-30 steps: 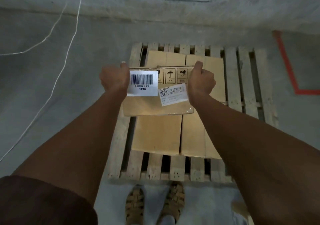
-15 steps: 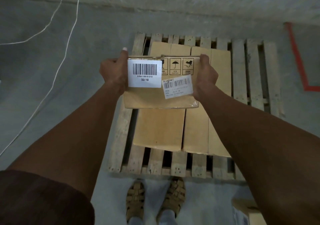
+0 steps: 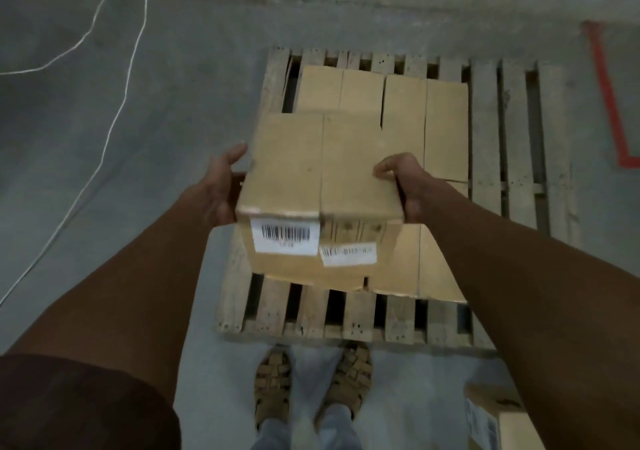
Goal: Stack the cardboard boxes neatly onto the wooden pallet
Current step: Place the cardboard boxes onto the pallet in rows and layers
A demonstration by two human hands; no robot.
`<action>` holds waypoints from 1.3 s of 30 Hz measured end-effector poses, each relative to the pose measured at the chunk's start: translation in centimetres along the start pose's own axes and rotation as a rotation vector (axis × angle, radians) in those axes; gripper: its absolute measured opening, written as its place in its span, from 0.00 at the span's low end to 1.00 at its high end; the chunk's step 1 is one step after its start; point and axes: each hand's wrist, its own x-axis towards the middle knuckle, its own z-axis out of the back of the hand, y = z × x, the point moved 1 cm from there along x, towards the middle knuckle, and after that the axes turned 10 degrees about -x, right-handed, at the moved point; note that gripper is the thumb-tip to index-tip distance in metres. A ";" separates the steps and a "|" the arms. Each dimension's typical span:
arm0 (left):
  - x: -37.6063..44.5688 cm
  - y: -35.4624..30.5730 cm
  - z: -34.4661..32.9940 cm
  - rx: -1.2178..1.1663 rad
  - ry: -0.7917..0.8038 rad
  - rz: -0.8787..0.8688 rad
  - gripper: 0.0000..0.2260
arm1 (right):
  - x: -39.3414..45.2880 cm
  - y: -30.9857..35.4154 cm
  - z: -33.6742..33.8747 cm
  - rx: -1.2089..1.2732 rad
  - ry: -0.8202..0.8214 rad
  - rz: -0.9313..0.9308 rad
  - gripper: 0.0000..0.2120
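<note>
I watched both hands, left and right, clamp the sides of a stiff, seemingly light brown cardboard box, held above the slatted wooden pallet toward twelve o'clock.

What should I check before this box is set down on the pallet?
1. Grip: left hand and right hand clasp the box on opposite sides: ok.
2. Box closed, flaps flat: ok.
3. Box level: tilted, barcode face toward the camera: not ok.
4. Landing spot: boxes already on the pallet; area under the held box hidden: cannot tell.
5. Feet off the pallet: ok.
</note>
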 end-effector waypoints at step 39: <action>4.6 7.2 -0.7 0.409 -0.157 -0.223 0.22 | 5.7 -13.7 -0.4 -0.397 -0.146 0.189 0.28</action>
